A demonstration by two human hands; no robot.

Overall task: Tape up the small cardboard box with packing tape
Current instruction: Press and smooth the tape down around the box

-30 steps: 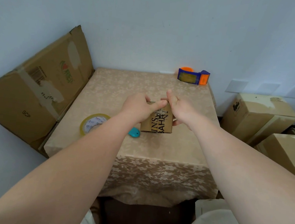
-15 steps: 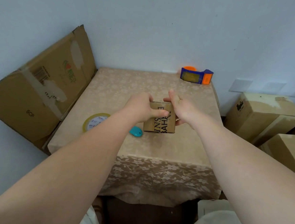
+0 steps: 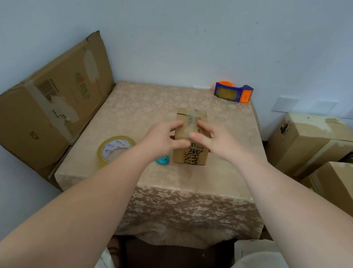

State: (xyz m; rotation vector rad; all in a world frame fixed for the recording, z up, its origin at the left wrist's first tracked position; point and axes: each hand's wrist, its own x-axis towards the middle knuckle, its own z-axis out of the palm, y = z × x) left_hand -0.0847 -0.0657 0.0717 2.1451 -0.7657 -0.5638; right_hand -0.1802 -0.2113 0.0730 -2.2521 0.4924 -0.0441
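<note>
The small cardboard box (image 3: 189, 156) with black lettering stands on the table (image 3: 143, 114), near its middle. A strip of clear tape runs over its top. My left hand (image 3: 162, 139) grips the box's left side, thumb across the top. My right hand (image 3: 217, 143) rests on the right side with fingers spread over the top. A roll of clear packing tape (image 3: 115, 148) lies flat to the left. A small teal cutter (image 3: 162, 160) sits just left of the box.
A blue and orange tape dispenser (image 3: 233, 93) stands at the table's far right corner. A large flattened carton (image 3: 44, 106) leans against the wall on the left. Closed cartons (image 3: 310, 142) are stacked on the floor at the right.
The box has been turned so its taped top faces up and looks longer. Both hands slid from the far edge to the near part of the top.
</note>
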